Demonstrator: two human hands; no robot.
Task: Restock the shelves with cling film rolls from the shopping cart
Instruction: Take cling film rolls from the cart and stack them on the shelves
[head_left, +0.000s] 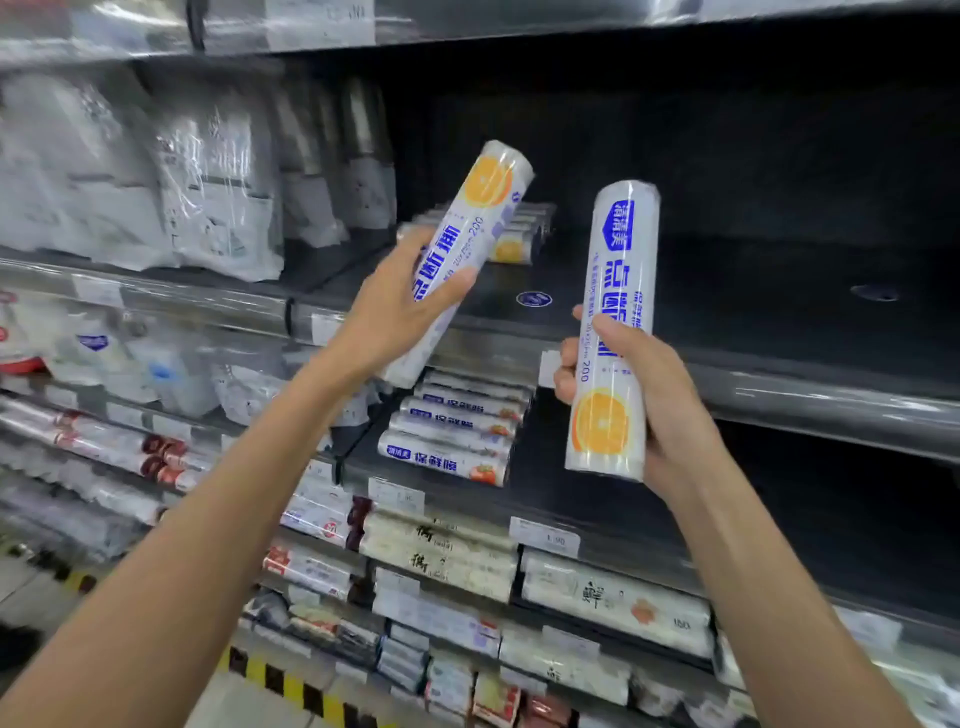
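**Item 1. Left hand**, centre of frame. Fingers and thumb are wrapped round the lower half of the left roll. The roll tilts up and to the right, orange-printed end uppermost, leaning toward the shelf opening.

**Item 2. Right hand**, right of centre. Fingers are curled round the middle of the right roll. It is held nearly upright, orange end down, in front of the shelf lip.

**Item 3. Middle shelf**, dark, centre to right of frame. It is largely bare. A few stocked rolls with the same orange print lie on their sides at the back, just behind the left roll's top end.

**Item 4. Lower stack**, below centre. These rolls carry a different, strawberry print, so this is probably not the matching slot.

**Item 5. Shopping cart.** Not in view.

**Handling note (judgement).** The step in hand appears to be seating the left roll beside the stocked rolls.
- Bring the roll level before it enters the shelf.
- Lay it on its side, parallel to its neighbours, and slide it back until it touches them.
- Keep the right roll clear until the left hand is out, then turn it so its print matches.
- The wrap looks slick, so a full-finger grip is safer than a pinch.
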